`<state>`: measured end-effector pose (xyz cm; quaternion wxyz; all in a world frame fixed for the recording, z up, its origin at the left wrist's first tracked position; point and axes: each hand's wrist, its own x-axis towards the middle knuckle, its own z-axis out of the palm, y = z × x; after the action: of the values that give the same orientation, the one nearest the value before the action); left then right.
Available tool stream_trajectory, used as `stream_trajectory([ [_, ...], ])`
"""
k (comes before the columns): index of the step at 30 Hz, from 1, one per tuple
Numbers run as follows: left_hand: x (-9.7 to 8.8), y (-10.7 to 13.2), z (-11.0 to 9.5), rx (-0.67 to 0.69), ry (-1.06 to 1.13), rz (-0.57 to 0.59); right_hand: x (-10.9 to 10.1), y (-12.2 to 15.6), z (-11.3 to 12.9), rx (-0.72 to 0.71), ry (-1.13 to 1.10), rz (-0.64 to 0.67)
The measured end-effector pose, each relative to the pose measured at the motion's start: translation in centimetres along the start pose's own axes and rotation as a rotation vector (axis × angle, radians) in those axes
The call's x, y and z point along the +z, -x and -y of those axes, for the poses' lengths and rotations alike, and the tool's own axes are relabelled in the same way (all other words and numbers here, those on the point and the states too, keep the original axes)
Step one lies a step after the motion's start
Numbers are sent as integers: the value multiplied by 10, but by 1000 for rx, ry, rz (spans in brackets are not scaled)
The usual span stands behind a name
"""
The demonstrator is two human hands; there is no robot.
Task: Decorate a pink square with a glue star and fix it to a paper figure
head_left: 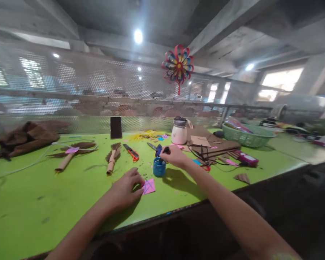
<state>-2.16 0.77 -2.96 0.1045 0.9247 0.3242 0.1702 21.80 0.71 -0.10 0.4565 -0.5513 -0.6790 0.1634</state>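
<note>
Head view: R hand (176, 156) w/ fingertips closed on black item (166, 150) at mouth of blue jar (159, 169). L hand (126, 186) half-curled, touching pink paper (149, 186) btwn jar & counter (56, 202) front edge; can't tell if pinching.

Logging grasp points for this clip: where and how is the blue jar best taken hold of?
Probably around its round side wall, coming from the left: the jar stands upright, the right hand is at its top with something dark, and the left hand is nearby, at the pink paper.
</note>
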Motion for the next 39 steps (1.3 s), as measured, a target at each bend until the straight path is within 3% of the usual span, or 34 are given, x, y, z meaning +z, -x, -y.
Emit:
stream_trajectory([
  [5,4,-4,9,-7,-3,4,-1,-3,-3,-16,37,-3],
  [11,-1,0,-1,-32,27,18,-2,0,4,-9,44,47],
  [18,0,3,-6,-9,27,28,-34,16,33,-121,93,-143],
  [21,1,3,-6,1,23,17,-40,26,38,-110,-101,-229],
  [25,1,3,-8,0,26,25,-24,41,30,19,-489,-282],
  [27,1,2,-8,15,31,27,-12,47,21,96,-581,-259],
  [31,3,2,-8,30,41,24,7,52,7,178,-596,-167],
  [39,1,1,-10,16,32,36,12,61,5,117,-434,-75],
])
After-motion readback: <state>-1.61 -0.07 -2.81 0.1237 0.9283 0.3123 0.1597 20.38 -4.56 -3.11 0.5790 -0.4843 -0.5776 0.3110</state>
